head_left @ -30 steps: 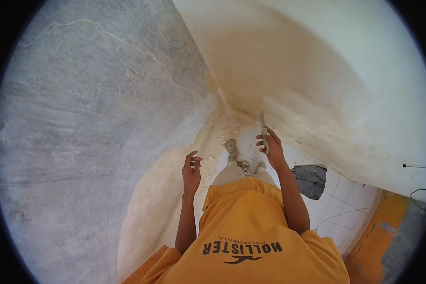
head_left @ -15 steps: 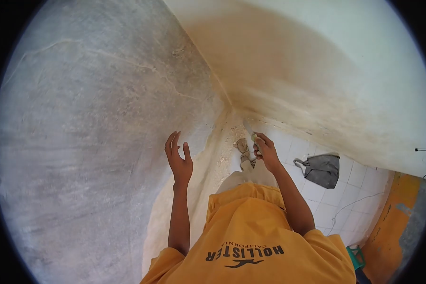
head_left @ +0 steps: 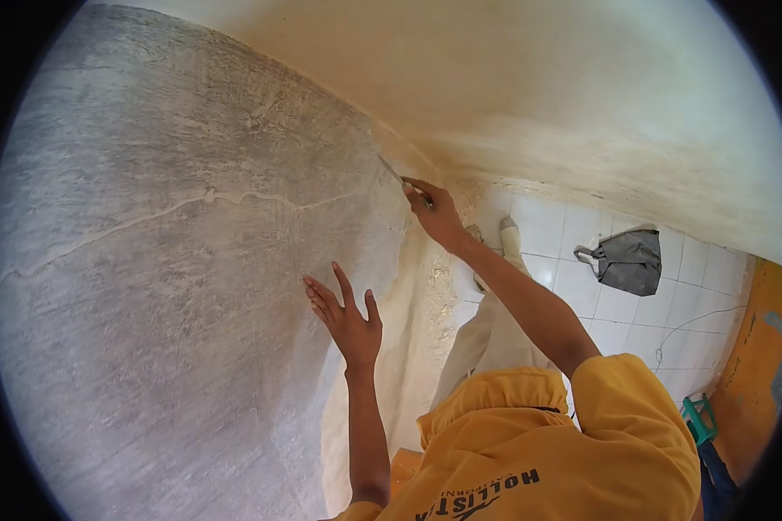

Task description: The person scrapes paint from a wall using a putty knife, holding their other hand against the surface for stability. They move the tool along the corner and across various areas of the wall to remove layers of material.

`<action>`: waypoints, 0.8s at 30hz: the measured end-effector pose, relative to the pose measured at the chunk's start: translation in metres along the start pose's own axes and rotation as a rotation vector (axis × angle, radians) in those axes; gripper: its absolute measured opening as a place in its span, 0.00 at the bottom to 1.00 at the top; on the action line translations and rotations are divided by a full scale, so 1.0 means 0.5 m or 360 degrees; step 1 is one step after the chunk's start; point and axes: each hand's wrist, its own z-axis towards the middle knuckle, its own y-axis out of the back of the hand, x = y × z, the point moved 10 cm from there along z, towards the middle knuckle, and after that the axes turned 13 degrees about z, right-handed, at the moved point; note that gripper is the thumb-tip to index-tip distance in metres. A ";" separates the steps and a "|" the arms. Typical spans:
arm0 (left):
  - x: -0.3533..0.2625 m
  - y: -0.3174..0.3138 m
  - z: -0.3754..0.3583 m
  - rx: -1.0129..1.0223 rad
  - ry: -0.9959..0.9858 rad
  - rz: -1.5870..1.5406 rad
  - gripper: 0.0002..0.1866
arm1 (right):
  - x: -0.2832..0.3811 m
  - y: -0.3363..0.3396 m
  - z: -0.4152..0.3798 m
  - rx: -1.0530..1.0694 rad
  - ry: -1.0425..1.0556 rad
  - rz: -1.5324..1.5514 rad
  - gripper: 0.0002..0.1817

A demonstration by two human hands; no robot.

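In my right hand (head_left: 436,214) is a putty knife (head_left: 390,169), its thin blade seen nearly edge-on. The blade tip meets the grey wall (head_left: 165,286) close to the corner with the cream wall. Most of the handle is hidden by my closed fingers. My left hand (head_left: 353,328) is open, fingers spread, at the face of the grey wall, lower down than the knife. A long pale crack (head_left: 208,198) runs across that wall, ending left of the blade.
A cream wall (head_left: 530,104) meets the grey one at a corner. Crumbly debris (head_left: 439,300) lines the wall's foot. On white floor tiles (head_left: 552,226) lies a grey bag (head_left: 632,262), with a thin cable (head_left: 669,334) nearby. A green plastic object (head_left: 699,419) stands lower right.
My right hand has swung up and left, bringing the putty knife from over the floor to the grey wall. My left hand has shifted slightly right and down. The camera view has turned.
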 end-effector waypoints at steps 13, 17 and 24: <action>0.019 -0.070 0.009 0.0226 0.0114 0.0089 0.39 | 0.021 -0.038 0.123 -0.0118 0.0024 -0.0150 0.22; 0.020 -0.081 0.012 0.0259 0.0139 0.0093 0.39 | 0.015 -0.030 0.136 -0.0035 0.0003 -0.0160 0.21; 0.017 -0.081 0.015 0.0226 0.0129 0.0109 0.40 | 0.041 -0.042 0.118 -0.0133 -0.0115 0.0000 0.20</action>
